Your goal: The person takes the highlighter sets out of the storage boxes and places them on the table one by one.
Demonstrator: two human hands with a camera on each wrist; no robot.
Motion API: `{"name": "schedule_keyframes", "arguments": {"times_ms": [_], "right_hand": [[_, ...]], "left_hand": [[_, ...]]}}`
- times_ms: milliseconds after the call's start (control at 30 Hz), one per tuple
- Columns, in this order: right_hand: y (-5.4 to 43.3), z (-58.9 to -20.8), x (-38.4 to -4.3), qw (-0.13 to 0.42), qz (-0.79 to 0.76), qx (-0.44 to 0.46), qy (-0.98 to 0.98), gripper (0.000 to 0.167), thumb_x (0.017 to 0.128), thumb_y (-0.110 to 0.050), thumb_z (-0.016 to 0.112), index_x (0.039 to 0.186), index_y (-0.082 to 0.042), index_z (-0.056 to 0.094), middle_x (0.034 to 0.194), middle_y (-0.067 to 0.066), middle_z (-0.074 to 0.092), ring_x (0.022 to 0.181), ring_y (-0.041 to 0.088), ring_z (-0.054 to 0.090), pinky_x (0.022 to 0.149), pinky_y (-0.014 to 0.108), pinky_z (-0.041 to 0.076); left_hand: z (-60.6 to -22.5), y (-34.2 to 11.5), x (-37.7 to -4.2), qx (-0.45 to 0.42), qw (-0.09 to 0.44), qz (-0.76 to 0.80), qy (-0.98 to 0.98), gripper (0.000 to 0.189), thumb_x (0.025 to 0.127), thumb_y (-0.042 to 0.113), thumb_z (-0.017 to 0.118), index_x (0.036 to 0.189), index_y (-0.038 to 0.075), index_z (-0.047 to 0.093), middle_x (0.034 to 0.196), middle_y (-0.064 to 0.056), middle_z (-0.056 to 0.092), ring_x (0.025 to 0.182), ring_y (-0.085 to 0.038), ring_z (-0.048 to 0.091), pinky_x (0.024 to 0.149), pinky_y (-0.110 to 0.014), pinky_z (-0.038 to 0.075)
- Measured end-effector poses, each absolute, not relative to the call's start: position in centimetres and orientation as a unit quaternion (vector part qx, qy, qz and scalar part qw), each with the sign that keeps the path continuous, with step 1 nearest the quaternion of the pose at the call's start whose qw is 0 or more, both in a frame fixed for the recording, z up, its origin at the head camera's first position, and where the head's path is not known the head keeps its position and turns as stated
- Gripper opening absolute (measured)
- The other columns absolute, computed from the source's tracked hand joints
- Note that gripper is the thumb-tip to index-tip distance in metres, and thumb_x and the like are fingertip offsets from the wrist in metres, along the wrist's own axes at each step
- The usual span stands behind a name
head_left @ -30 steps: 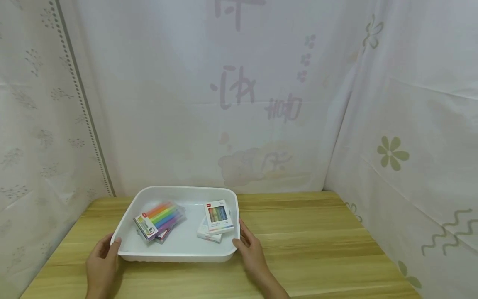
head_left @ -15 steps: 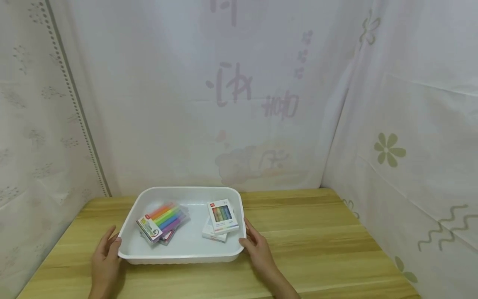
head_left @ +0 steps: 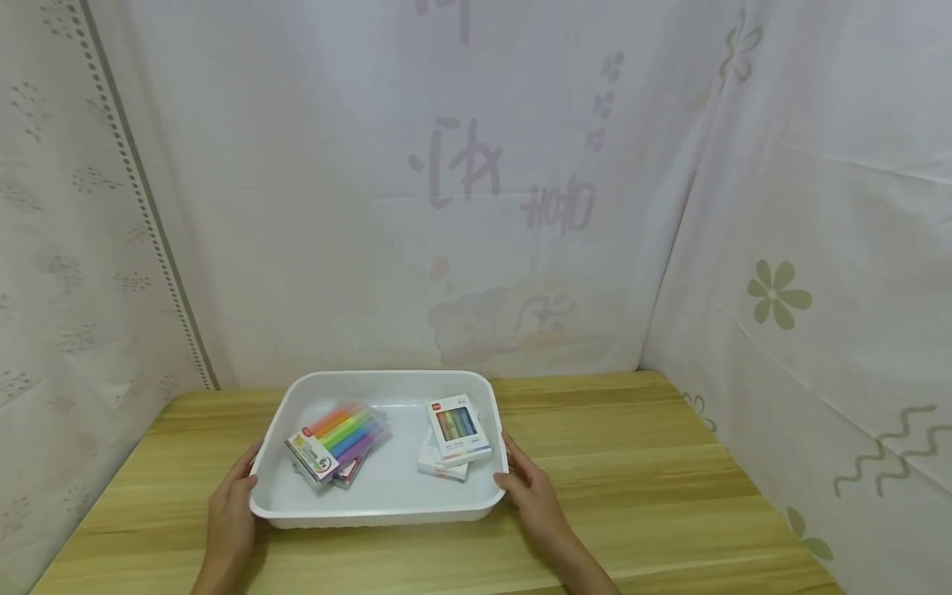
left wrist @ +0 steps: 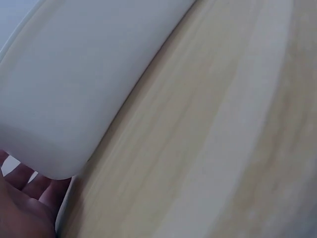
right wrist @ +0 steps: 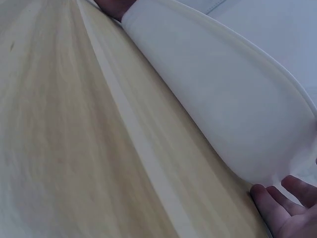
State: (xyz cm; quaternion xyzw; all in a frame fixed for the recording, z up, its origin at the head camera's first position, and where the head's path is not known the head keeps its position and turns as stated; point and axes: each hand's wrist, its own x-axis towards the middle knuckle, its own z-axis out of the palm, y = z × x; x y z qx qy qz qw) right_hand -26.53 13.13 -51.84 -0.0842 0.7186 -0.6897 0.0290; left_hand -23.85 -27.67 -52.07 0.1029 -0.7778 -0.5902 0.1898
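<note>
A shallow white plastic tray (head_left: 402,497) is on the wooden table, between my two hands. My left hand (head_left: 230,511) grips its left end near the front corner, thumb at the rim and fingers along the outer side. On the opposite end, my right hand (head_left: 537,502) holds the rim the same way. Inside, at left, lies a clear pack of rainbow-coloured markers (head_left: 344,438) on top of another pack mostly hidden. At right, a white box with a window showing coloured sticks (head_left: 459,433) leans on a second white box (head_left: 439,464). Both wrist views show the tray's outer wall (left wrist: 89,84).
The wooden table (head_left: 632,479) extends to the right of the tray. A pale curtain (head_left: 357,207) with printed characters hangs behind the table's far edge. Patterned cloths enclose the left side and the right side (head_left: 840,330).
Both hands have moved the tray to the right across the table, with the packs and boxes riding inside. The head view has shifted slightly too.
</note>
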Motion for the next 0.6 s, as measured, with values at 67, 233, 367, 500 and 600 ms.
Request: {"name": "schedule_keyframes", "arguments": {"times_ms": [67,233,367,500,600], "right_hand": [[13.6,-51.7,-26.5,0.03,-0.687,-0.083,0.721,0.064,0.1,-0.013,0.056,0.159,-0.02,0.033,0.155,0.027,0.043,0.125,0.038,0.059,0.09,0.029,0.058],[14.7,-51.7,-26.7,0.028,-0.683,-0.073,0.726,0.063,0.1,-0.012,0.056,0.159,-0.019,0.034,0.156,0.025,0.043,0.126,0.037,0.059,0.089,0.03,0.059],[15.4,-51.6,-26.9,0.032,-0.684,-0.072,0.725,0.063,0.1,-0.012,0.055,0.159,-0.018,0.034,0.157,0.025,0.042,0.125,0.036,0.059,0.088,0.03,0.059],[15.7,-51.5,-27.2,0.035,-0.682,-0.073,0.727,0.063,0.1,-0.012,0.055,0.159,-0.018,0.033,0.158,0.023,0.041,0.126,0.036,0.059,0.089,0.029,0.058],[16.0,-51.5,-27.3,0.033,-0.682,-0.069,0.727,0.063,0.1,-0.01,0.055,0.159,-0.017,0.034,0.158,0.022,0.041,0.127,0.036,0.058,0.089,0.029,0.058]], "left_hand": [[-52.1,-27.4,-23.9,0.093,0.19,-0.594,-0.776,0.049,0.107,0.011,0.028,0.153,0.009,0.045,0.15,-0.003,0.049,0.109,0.026,0.047,0.088,-0.001,0.043],[-52.1,-26.5,-23.9,0.056,0.175,-0.607,-0.773,0.051,0.106,0.008,0.025,0.155,0.006,0.039,0.153,-0.021,0.046,0.107,0.028,0.046,0.086,-0.002,0.044],[-52.0,-26.1,-23.8,0.038,0.168,-0.61,-0.774,0.051,0.106,0.007,0.024,0.156,0.005,0.037,0.155,-0.029,0.042,0.108,0.028,0.045,0.086,-0.001,0.043],[-51.9,-25.5,-23.8,0.051,0.169,-0.613,-0.771,0.052,0.105,0.007,0.024,0.156,0.006,0.038,0.157,-0.027,0.04,0.107,0.028,0.045,0.085,-0.002,0.044],[-51.8,-25.0,-23.8,0.06,0.17,-0.617,-0.766,0.053,0.104,0.006,0.023,0.155,0.007,0.039,0.157,-0.027,0.04,0.106,0.028,0.044,0.084,-0.003,0.045]]}}
